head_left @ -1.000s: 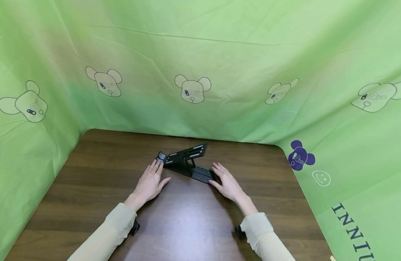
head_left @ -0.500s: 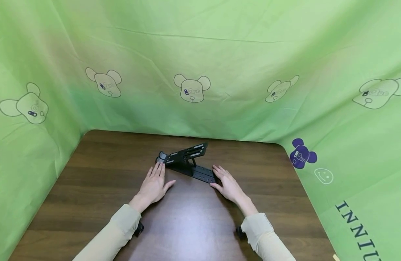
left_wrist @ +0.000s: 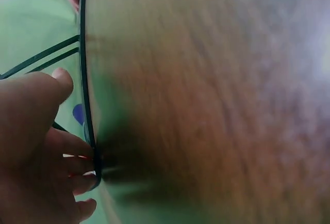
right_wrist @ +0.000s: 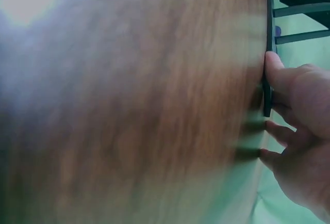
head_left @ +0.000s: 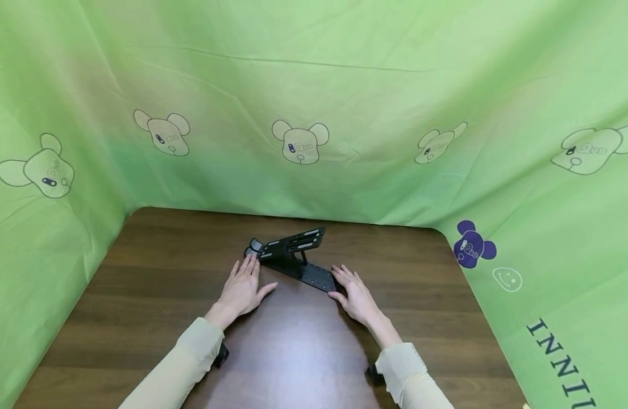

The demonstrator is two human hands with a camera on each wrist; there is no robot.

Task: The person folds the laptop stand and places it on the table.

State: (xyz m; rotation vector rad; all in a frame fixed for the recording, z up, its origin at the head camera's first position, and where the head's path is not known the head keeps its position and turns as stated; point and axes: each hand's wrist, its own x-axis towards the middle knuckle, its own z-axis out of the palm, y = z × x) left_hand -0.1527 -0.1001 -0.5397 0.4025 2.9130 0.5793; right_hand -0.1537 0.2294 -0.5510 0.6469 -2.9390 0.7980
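Note:
A black laptop stand (head_left: 288, 257) sits on the wooden table with its slotted upper plate raised at an angle over a flat base. My left hand (head_left: 240, 291) touches the stand's left end with straight fingertips, its thumb spread out to the side. At the opposite end, my right hand (head_left: 358, 296) holds the end of the base between thumb and fingers. In the right wrist view the thumb (right_wrist: 273, 66) lies against the base's near edge, with fingers behind it. The left wrist view shows the left fingers (left_wrist: 80, 164) at the stand's hinge end.
The brown wooden table (head_left: 165, 267) has rounded far corners. Green curtain cloth (head_left: 303, 74) with bear-face prints hangs behind it and along both sides. A dark wrist device (head_left: 220, 356) shows at the left cuff, another (head_left: 375, 375) at the right.
My left hand has slid slightly right along the stand's left end. The right hand and the base end it holds have shifted a little toward me. The head view has moved slightly.

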